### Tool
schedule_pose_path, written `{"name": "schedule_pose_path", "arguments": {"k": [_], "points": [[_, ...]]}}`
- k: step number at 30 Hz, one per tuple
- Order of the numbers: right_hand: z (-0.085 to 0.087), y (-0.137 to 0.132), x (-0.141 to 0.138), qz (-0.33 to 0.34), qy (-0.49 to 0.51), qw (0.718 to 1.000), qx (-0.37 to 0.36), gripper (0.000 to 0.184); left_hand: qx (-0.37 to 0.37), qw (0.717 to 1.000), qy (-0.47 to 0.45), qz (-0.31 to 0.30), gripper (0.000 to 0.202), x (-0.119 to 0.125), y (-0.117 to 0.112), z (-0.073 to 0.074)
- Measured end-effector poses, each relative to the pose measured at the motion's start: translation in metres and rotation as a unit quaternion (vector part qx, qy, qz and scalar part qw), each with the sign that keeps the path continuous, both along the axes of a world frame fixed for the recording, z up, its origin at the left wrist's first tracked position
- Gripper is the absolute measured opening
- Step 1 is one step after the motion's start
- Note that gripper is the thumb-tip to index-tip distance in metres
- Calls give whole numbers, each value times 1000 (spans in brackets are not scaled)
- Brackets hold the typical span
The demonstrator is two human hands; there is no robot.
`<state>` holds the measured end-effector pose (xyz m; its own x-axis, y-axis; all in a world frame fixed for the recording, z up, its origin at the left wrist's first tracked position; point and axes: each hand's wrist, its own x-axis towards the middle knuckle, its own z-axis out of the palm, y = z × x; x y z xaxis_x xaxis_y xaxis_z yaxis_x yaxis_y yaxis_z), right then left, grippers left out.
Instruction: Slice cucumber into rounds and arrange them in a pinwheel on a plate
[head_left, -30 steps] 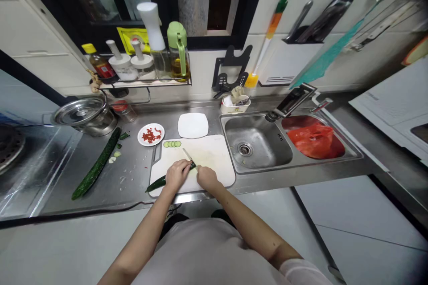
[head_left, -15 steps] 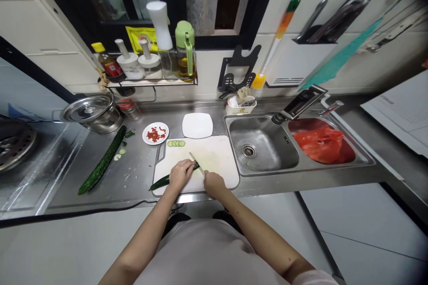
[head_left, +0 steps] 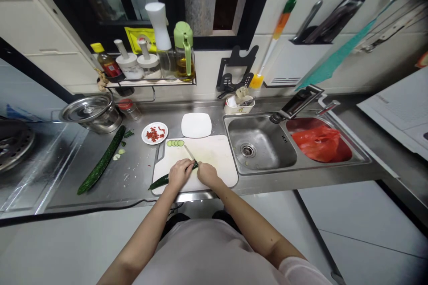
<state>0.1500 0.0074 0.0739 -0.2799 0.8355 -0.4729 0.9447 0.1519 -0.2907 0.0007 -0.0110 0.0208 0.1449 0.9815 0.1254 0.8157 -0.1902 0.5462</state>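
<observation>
On the white cutting board (head_left: 219, 151) lies a dark green cucumber (head_left: 159, 182), and my left hand (head_left: 179, 173) is closed over it near its right end. My right hand (head_left: 207, 173) grips the handle of a knife (head_left: 189, 152), whose blade points up and left, close beside my left fingers at the cucumber. The handle is hidden in my fist. A short overlapping row of pale cucumber slices (head_left: 175, 143) rests at the board's upper left. Just behind the board is a white square plate (head_left: 196, 125).
A round plate with chopped red pieces (head_left: 154, 133), a whole cucumber (head_left: 102, 160), garlic cloves (head_left: 117, 157) and a lidded pot (head_left: 92, 113) are at left. To the right are a steel sink (head_left: 264, 142) and a red plastic bag (head_left: 317, 143). Bottles stand on a rack (head_left: 150, 82).
My right hand has moved slightly left and up with the knife, and the blade has swung left toward the slices. My left hand stays on the cucumber.
</observation>
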Motion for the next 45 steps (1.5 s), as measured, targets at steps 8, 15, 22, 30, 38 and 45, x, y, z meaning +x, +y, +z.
{"name": "schedule_pose_path", "arguments": {"k": [8,15,22,30,38,45], "points": [[-4,9,13,-29,44,998,-14,33,10,999,35,1,26,2,-1,8],[4,-8,33,-42,-25,998,28,34,1,999,32,20,28,5,-5,11],[7,-25,43,-59,-45,989,126,49,20,987,-65,148,26,9,-13,17],[9,-30,40,-62,-15,987,150,53,-25,933,-233,275,72,22,6,29],[12,-35,45,-34,-29,979,200,53,-46,925,-282,253,72,18,28,21],[11,-37,56,-3,-42,977,208,50,-92,952,-248,154,29,7,42,10]]}}
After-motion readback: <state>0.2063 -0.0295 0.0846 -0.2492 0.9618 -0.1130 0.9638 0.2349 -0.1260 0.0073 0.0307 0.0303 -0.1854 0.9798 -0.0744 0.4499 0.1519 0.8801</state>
